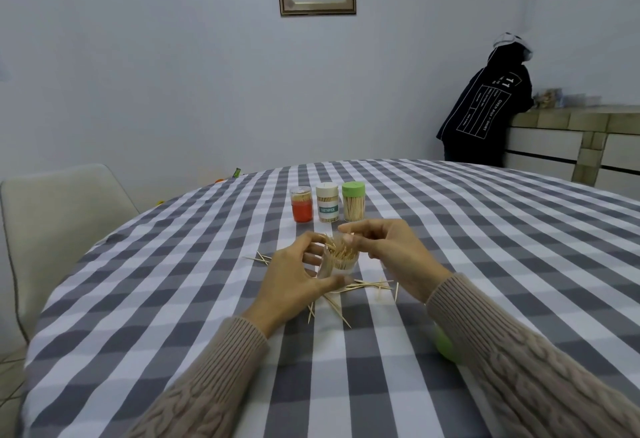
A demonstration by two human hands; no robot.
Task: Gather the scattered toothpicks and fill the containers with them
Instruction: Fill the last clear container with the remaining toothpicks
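Observation:
A clear open container (341,264), packed with toothpicks that stick out of its top, stands on the checked tablecloth. My left hand (294,281) grips it round the side, thumb in front. My right hand (388,250) hovers at its mouth and pinches toothpicks there between thumb and fingers. Loose toothpicks (367,286) lie scattered on the cloth around the container's base. Behind stand three filled containers: a red one (302,208), a white-lidded one (327,202) labelled toothpick and a green-lidded one (353,201).
A green lid (443,346) lies partly hidden under my right sleeve. A pale chair (59,226) stands at the table's left edge. A person in a dark hooded jacket (485,108) leans on a counter at the back right.

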